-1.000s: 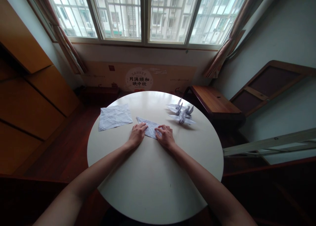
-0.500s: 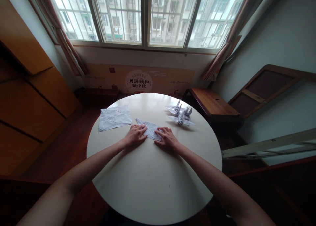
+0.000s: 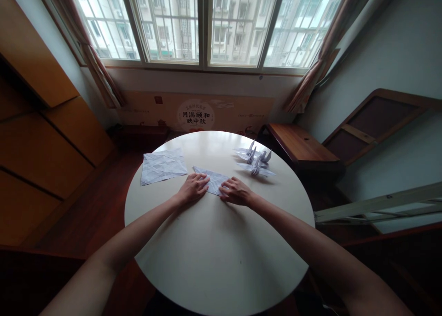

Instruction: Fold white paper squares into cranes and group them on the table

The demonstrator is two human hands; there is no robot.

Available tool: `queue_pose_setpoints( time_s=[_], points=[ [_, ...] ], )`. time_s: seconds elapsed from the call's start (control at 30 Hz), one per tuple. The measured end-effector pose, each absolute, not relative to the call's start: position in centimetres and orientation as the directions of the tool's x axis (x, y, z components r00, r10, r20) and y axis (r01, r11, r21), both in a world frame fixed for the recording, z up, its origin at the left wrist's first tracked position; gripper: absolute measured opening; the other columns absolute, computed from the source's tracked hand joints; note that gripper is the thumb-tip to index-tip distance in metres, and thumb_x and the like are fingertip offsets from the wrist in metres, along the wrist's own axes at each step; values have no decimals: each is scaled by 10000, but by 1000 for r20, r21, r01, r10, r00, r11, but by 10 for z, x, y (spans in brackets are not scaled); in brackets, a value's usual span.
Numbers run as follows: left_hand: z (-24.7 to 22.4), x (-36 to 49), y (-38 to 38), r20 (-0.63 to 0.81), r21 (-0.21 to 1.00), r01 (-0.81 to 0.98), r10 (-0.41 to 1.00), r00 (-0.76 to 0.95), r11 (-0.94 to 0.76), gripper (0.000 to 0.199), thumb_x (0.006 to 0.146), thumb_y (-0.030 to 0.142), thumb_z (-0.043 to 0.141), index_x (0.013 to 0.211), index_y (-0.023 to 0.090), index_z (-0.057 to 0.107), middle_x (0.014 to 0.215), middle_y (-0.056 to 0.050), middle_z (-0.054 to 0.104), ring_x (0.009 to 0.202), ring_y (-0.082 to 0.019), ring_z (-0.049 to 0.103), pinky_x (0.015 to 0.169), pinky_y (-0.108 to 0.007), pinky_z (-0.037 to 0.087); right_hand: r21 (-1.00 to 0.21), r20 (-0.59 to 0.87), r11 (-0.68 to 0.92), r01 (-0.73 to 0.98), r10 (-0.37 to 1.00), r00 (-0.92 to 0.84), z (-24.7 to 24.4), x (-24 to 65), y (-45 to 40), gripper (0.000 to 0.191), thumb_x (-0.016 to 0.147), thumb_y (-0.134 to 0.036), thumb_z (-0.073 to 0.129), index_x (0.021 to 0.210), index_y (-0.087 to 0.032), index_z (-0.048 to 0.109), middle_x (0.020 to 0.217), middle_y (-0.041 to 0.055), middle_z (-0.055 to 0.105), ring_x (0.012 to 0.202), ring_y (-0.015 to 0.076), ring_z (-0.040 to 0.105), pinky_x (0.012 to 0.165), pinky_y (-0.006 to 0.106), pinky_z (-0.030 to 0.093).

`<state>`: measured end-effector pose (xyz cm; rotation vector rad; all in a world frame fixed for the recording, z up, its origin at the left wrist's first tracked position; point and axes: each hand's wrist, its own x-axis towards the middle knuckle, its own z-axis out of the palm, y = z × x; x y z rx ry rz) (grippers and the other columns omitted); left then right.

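A creased sheet of paper (image 3: 214, 181), folded over into a narrow shape, lies on the white round table (image 3: 221, 256) in front of me. My left hand (image 3: 195, 187) bends its fingers over the left part of this folded paper, thumb near the close edge. On the right end, my right hand (image 3: 236, 190) has its fingers curled and pinches the paper's edge. Parts of the paper are hidden under both hands. Left of it lies a second, unfolded creased sheet (image 3: 164, 166). Several folded paper cranes (image 3: 256, 161) stand together to the right, beyond my right hand.
A low wooden stand (image 3: 300, 143) is behind the table on the right. Wooden cabinets (image 3: 65, 141) line the left side. Beyond the table are a printed panel (image 3: 238, 111) and a barred window (image 3: 235, 26).
My right hand's fingers have drawn together and curled in at the paper's right end; they were more spread before. My left hand stays on the paper. The view has shifted slightly.
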<state>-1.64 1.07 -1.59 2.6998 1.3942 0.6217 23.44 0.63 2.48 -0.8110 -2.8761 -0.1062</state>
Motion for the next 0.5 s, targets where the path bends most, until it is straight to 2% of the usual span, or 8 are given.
queue_pose_setpoints(
  time_s=[0.13, 0.2, 0.3, 0.4, 0.5],
  points=[
    [-16, -16, 11, 325, 213, 781, 796, 511, -588, 376, 913, 374, 510, 1257, 255, 600, 1300, -70, 569, 1133, -248, 526, 1035, -422, 355, 71, 111, 877, 476, 467, -877, 32, 230, 9, 244, 902, -258, 479, 793, -166, 676, 765, 95, 669, 692, 178, 566, 739, 328, 347],
    [-17, -15, 11, 323, 218, 781, 799, 508, -585, 377, 909, 376, 516, 1257, 259, 601, 1299, -70, 568, 1135, -247, 526, 1038, -420, 357, 43, 131, 877, 479, 470, -873, 32, 230, 10, 232, 898, -222, 466, 808, -176, 674, 729, 82, 661, 674, 174, 560, 733, 324, 348],
    [-17, -15, 12, 327, 222, 779, 797, 508, -587, 372, 906, 375, 523, 1250, 261, 607, 1297, -69, 571, 1139, -248, 527, 1041, -421, 358, 11, 173, 883, 469, 460, -871, 28, 234, 14, 225, 871, -200, 500, 1021, -194, 668, 832, 81, 678, 768, 190, 579, 773, 329, 361],
    [-16, -14, 11, 329, 217, 774, 791, 515, -594, 374, 900, 380, 533, 1245, 260, 610, 1302, -69, 570, 1142, -251, 529, 1039, -425, 359, -24, 226, 848, 530, 521, -823, 20, 242, 20, 402, 834, -184, 542, 1232, -189, 596, 1057, 112, 666, 918, 220, 580, 841, 353, 377],
    [-14, -14, 11, 336, 209, 769, 783, 523, -604, 380, 889, 400, 549, 1236, 261, 617, 1289, -71, 578, 1137, -258, 533, 1031, -430, 363, -107, 270, 801, 589, 594, -758, 11, 248, 25, 417, 838, -176, 549, 1253, -182, 596, 1139, 117, 649, 1002, 231, 571, 901, 378, 380]
  ],
)
